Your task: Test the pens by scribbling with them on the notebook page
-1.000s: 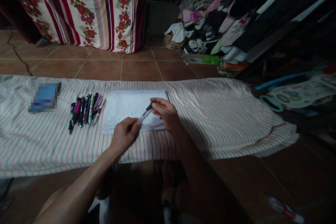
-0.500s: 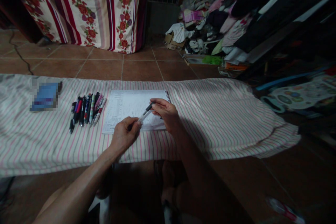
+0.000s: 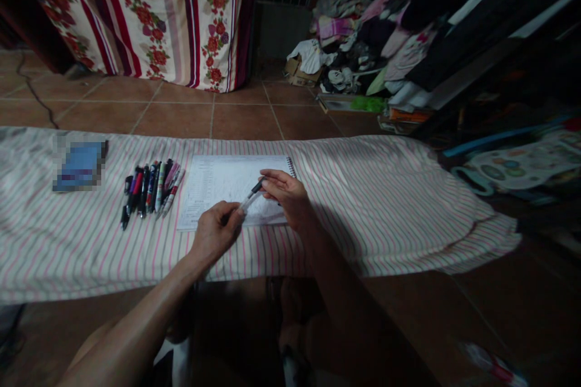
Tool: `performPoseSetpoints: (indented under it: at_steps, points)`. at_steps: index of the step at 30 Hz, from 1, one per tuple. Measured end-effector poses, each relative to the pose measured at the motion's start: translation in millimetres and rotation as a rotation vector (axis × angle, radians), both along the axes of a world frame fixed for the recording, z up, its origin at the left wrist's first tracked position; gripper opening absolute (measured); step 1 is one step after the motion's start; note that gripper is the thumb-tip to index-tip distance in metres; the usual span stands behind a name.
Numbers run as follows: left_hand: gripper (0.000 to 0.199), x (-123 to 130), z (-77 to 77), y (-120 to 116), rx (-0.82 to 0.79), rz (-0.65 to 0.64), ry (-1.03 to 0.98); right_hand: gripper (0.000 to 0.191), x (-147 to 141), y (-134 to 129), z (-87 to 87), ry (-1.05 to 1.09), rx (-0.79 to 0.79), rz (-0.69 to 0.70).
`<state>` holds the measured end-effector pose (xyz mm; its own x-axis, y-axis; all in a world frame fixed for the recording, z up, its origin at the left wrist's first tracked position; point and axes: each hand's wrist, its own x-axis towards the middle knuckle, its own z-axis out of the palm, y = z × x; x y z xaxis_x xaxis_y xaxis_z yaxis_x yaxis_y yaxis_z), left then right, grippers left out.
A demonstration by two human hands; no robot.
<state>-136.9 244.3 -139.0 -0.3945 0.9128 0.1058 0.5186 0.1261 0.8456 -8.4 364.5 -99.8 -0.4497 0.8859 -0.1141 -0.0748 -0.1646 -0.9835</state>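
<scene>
A pen [image 3: 250, 195] with a clear barrel and a black end is held at a slant above a spiral notebook [image 3: 218, 178]. My left hand [image 3: 218, 225] is closed, pinching the clear barrel at its lower end between thumb and fingers. At the upper, black end, the fingertips of my right hand [image 3: 285, 193] close on the pen. The notebook lies flat with a printed, pale page up and its spiral binding at the right; both hands partly cover it. Left of it, several assorted pens [image 3: 149, 188] lie side by side in a row.
A striped cloth [image 3: 372, 205] covers the low table. At its left lies a blurred-out blue object [image 3: 80, 164]. Beyond the table are a floral curtain [image 3: 172, 18], the tiled floor [image 3: 181, 116] and a heap of clothes [image 3: 376, 30]. A patterned chair-like item [image 3: 512, 163] stands at right.
</scene>
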Motion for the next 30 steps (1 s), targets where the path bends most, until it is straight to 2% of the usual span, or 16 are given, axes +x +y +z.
performPoseSetpoints:
  at_steps: [10,20,26,30]
  points:
    - [0.031,0,2.7,1,0.016,0.001,0.02,0.035,-2,-2,-0.6,-0.041,0.016,0.047]
    - [0.03,2,11.8,1,-0.005,0.027,0.042,0.033,-7,-11,4.2,-0.056,-0.002,0.104]
    - [0.029,1,11.8,1,0.013,0.054,0.059,0.048,-10,-13,-1.0,-0.011,-0.014,0.105]
    - [0.028,-1,8.2,1,0.013,0.06,0.015,0.046,-10,-14,-0.4,-0.003,-0.037,0.107]
